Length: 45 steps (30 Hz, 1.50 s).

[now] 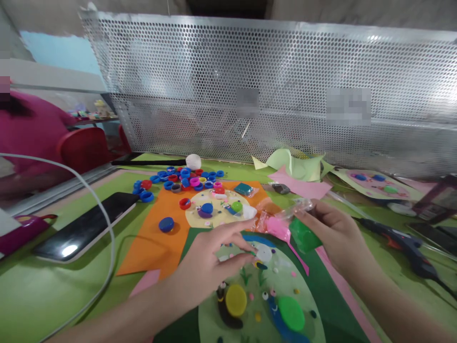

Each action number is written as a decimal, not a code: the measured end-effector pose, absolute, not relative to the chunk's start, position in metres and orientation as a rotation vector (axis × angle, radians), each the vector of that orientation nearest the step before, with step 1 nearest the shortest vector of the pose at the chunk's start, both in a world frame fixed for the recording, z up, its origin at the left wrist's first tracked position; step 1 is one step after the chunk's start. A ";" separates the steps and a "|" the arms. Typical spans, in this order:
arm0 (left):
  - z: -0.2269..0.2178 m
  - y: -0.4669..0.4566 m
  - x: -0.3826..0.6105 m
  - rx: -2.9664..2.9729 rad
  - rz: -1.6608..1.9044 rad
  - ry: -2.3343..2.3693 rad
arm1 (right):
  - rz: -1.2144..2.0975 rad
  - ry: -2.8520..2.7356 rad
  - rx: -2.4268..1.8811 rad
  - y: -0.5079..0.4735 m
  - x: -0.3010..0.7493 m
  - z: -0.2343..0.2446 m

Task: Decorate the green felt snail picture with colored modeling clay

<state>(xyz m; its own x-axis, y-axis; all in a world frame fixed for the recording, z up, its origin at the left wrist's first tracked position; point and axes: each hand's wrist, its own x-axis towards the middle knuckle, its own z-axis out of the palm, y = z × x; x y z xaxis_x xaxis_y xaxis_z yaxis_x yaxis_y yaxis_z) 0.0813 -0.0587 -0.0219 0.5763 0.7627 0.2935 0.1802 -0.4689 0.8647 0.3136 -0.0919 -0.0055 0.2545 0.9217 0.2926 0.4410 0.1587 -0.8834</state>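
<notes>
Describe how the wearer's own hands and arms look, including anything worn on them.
The left hand and right hand are ungloved. No ring, watch or bracelet shows, and the forearms appear sleeveless as far as visible.

Gap between left hand (203, 259) and right hand (332, 228), white cable (113, 247) looping left, perforated panel (221, 62) behind

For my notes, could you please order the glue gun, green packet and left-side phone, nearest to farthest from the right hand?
1. Green packet, in the right hand.
2. Glue gun, right of it.
3. Phone, far left.
</notes>
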 end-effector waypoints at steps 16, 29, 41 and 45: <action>-0.026 -0.057 0.083 2.091 1.096 0.688 | 0.679 -1.557 -1.529 -0.087 0.313 -0.007; -0.019 -0.060 0.087 2.035 1.009 0.692 | 0.648 -1.773 -1.434 -0.105 0.287 -0.015; -0.022 -0.063 0.090 1.921 0.794 0.755 | 0.612 -1.993 -1.349 -0.111 0.281 -0.016; -0.023 -0.063 0.091 1.891 0.769 0.845 | 0.610 -2.051 -1.360 -0.112 0.281 -0.014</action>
